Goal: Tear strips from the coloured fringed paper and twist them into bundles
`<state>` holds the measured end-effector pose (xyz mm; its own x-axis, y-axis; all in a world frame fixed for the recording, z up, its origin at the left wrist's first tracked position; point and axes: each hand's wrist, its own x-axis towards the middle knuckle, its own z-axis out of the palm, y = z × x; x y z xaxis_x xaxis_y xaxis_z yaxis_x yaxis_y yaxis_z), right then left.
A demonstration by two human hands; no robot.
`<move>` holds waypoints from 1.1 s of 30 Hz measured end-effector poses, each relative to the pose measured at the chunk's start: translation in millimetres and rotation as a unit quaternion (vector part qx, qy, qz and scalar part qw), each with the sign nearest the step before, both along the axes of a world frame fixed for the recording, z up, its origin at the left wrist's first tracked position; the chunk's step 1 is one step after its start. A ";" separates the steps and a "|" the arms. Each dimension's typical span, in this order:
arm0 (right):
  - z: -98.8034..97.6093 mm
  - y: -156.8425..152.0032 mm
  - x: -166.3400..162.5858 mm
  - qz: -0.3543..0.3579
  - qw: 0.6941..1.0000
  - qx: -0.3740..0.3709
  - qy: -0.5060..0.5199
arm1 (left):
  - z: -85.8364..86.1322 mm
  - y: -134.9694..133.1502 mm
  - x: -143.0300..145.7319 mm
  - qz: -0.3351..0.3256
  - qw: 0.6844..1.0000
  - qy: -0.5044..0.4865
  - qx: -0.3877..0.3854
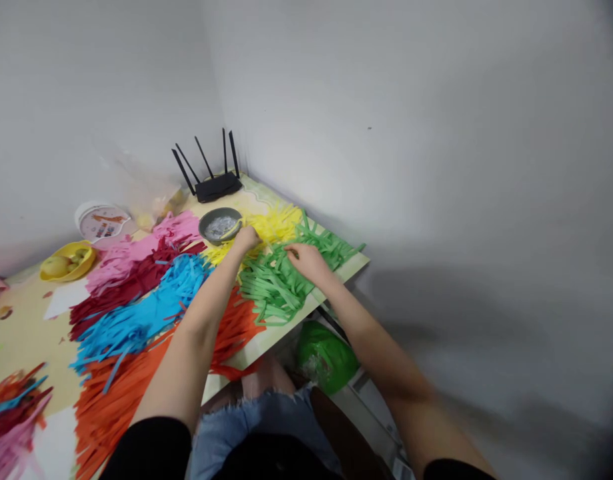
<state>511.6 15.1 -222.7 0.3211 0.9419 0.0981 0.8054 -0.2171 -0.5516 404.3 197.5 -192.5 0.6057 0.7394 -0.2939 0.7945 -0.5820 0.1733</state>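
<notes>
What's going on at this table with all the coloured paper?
A seated person reaches both hands over a table spread with cut paper strips. The left hand is at the yellow strips, beside a grey bowl. The right hand rests on the green strips. Whether either has a grip on a strip is unclear. Pink strips, dark red strips, blue strips and orange strips lie further left; a black router stands in the corner.

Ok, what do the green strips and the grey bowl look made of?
The green strips: thin matte paper, apparently; flat, sharp-cut, limp and curling at the ends. The grey bowl: possibly metal or glazed ceramic; smooth rim with a dull sheen, too small to settle.
</notes>
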 end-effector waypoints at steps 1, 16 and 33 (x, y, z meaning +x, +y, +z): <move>5.5 8.9 -4.1 0.010 1.000 -0.001 -0.010 | 1.0 0.5 0.1 0.003 1.000 -0.007 -0.004; 4.9 56.5 -30.7 0.029 0.988 -0.086 -0.123 | 10.6 -6.8 -27.8 0.138 0.960 -0.235 0.059; 3.0 71.5 -38.3 0.021 0.969 -0.201 -0.141 | 115.4 37.4 -114.1 0.304 0.759 -0.573 0.050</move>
